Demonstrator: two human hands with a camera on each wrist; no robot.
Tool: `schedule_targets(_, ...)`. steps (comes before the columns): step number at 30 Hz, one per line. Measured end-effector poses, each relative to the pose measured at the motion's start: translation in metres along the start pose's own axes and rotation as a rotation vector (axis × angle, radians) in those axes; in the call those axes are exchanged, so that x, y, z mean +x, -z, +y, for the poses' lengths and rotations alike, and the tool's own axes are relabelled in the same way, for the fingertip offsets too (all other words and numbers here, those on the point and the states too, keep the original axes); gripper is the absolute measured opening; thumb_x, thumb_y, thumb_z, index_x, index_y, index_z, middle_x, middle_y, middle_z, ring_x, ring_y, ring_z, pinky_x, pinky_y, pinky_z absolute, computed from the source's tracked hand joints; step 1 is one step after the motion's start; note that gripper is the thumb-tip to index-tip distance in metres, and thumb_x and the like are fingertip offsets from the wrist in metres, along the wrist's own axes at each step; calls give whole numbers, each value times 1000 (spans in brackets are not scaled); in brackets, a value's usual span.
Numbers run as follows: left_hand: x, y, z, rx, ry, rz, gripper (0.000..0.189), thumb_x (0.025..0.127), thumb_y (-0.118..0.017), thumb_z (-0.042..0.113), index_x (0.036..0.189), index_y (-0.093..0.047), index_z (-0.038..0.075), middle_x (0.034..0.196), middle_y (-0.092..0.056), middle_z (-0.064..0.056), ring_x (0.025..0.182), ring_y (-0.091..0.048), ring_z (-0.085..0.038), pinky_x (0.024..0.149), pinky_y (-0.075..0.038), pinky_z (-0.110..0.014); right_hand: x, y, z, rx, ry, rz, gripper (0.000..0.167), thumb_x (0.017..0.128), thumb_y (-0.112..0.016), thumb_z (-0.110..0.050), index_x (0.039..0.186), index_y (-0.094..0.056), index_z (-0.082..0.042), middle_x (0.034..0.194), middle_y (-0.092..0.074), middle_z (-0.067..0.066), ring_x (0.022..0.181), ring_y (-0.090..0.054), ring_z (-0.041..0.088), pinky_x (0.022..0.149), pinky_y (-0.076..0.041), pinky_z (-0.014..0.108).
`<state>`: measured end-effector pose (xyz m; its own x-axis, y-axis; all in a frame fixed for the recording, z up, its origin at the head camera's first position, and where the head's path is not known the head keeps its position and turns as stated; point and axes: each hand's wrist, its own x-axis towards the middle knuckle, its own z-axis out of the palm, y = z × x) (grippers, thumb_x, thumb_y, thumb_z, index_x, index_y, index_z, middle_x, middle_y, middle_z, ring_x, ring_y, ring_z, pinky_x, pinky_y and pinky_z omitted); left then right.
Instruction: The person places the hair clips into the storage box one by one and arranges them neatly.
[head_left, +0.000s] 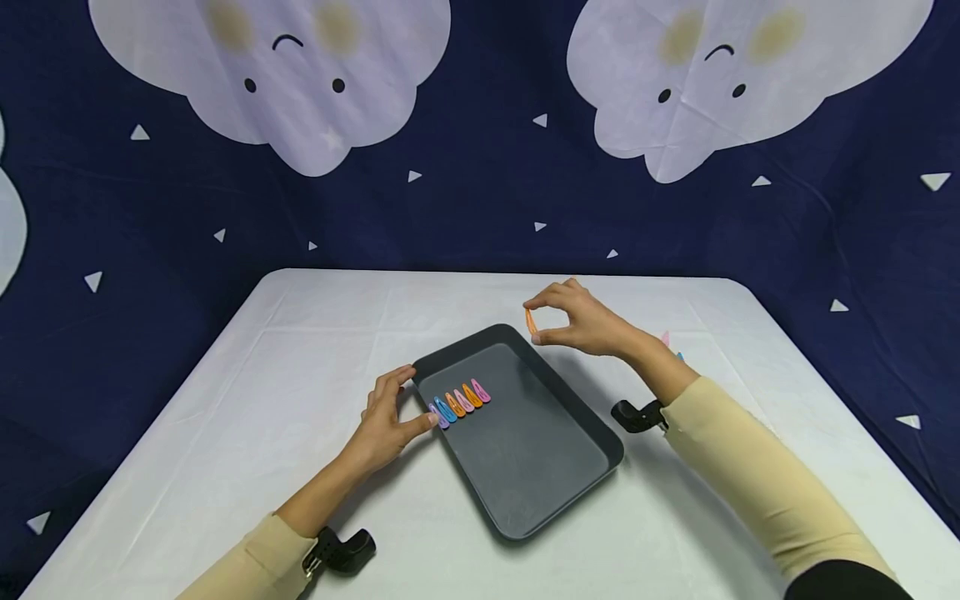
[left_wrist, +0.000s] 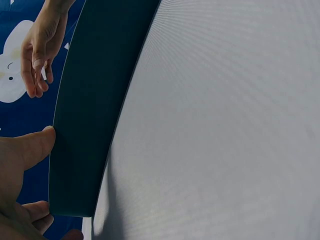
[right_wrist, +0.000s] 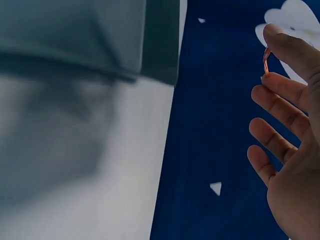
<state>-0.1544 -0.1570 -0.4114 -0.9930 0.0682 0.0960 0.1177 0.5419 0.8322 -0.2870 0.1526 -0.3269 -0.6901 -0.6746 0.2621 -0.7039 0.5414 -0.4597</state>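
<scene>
A dark grey rectangular tray [head_left: 532,450] lies at an angle on the table. Across its left part runs a row of several snap hair clips [head_left: 460,401] in purple, blue, orange and pink. My left hand [head_left: 382,425] grips the tray's left rim, thumb by the purple clip; the left wrist view shows the tray's outer wall [left_wrist: 95,110] beside that thumb. Above the tray's far right corner, my right hand [head_left: 588,323] pinches an orange hair clip [head_left: 530,322] between thumb and index finger. In the right wrist view this clip [right_wrist: 266,61] appears edge-on, the other fingers spread.
A white cloth covers the table [head_left: 285,367]. Beyond the right forearm, a pink piece [head_left: 665,338] and a blue piece [head_left: 680,356] show, mostly hidden by the arm. A dark blue curtain [head_left: 480,208] with clouds hangs behind the table's far edge.
</scene>
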Motion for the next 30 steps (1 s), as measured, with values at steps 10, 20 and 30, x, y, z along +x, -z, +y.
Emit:
schedule_targets(10,1,0,1,-6,3,7,79,79,-75,20,144,-32,6,151,-27,-9,133,-27,-30,103,-19,-53,12,-26,-16,-29,40,-83,51,79,-75,-32,124,-61,-12,122,-61,0,108,-44,19,92,-36,41)
schedule_targets(20,0,0,0,-4,7,0,78,80,-74,22,143,-33,6,151,-27,-10,133,-28,-31,102,-19,-54,17,-53,-16,-64,53,-151,51,79,-75,-33,124,-61,-13,124,-59,1,109,-44,20,94,-34,43)
schedule_targets(30,0,0,0,-5,-1,4,78,80,-75,22,143,-33,5,150,-28,-11,133,-28,-31,102,-19,-54,20,-69,-16,-136,39,-246,48,81,-73,-34,123,-62,-14,122,-58,0,106,-44,20,93,-35,42)
